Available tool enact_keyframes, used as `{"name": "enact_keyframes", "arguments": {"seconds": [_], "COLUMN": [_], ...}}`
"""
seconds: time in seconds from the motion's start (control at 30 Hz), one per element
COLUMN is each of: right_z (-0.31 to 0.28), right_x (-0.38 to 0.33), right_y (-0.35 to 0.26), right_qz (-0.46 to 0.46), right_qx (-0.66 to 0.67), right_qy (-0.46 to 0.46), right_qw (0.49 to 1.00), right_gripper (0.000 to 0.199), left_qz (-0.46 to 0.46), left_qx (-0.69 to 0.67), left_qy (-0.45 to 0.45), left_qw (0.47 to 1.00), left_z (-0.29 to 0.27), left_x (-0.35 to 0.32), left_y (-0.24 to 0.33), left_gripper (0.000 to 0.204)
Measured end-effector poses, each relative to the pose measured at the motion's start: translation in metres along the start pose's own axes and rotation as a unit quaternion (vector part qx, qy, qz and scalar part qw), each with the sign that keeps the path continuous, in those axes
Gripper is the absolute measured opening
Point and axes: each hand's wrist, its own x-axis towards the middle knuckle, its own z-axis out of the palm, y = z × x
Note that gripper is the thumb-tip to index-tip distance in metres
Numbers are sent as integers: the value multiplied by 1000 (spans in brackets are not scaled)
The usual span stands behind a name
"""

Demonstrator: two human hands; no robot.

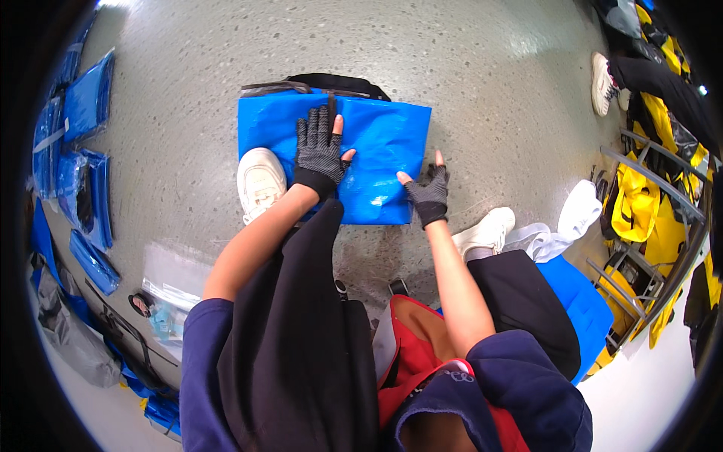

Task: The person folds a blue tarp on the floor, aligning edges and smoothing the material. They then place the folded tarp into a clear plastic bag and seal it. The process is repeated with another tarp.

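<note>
A glossy blue bag (376,162) lies folded flat on the floor, with a black strap (339,81) and a greyish-brown strap (275,89) along its far edge. My left hand (320,154), in a dark fingerless-tipped work glove, presses flat on the middle of the bag, fingers stretched toward the far edge. At the bag's near right edge is my right hand (429,188), in a matching glove. Its thumb rests near the blue surface, its index finger points away, and nothing shows in its grasp. My left white shoe (261,184) stands against the bag's left side.
Blue folded packs in clear plastic (89,94) lie along the left. Clear plastic bags (169,275) are on the floor near my left arm. At right are white cloth (542,237), a metal rack (659,158), yellow bags (636,200) and another person's shoe (601,83).
</note>
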Motion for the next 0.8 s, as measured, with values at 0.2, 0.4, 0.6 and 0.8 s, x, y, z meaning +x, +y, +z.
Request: {"name": "enact_keyframes", "arguments": {"seconds": [0.2,0.4,0.6,0.8], "right_z": [1,117,167,187], "right_x": [-21,-64,-53,-18], "right_y": [-104,-207,-235,-214], "right_qz": [92,-210,-119,-153], "right_qx": [175,-217,-303,-282], "right_qy": [-196,-216,-327,-341], "right_qw": [961,928,887,884], "right_gripper": [78,90,87,77], "left_qz": [-1,-256,-129,-192], "left_qx": [-86,-608,-343,-368], "left_qy": [27,-124,-196,-143], "left_qw": [996,741,910,899], "left_z": [-5,-28,-115,-153], "left_x": [1,-16,-54,-81], "left_y": [-10,-79,-139,-89], "left_gripper": [69,52,55,83]}}
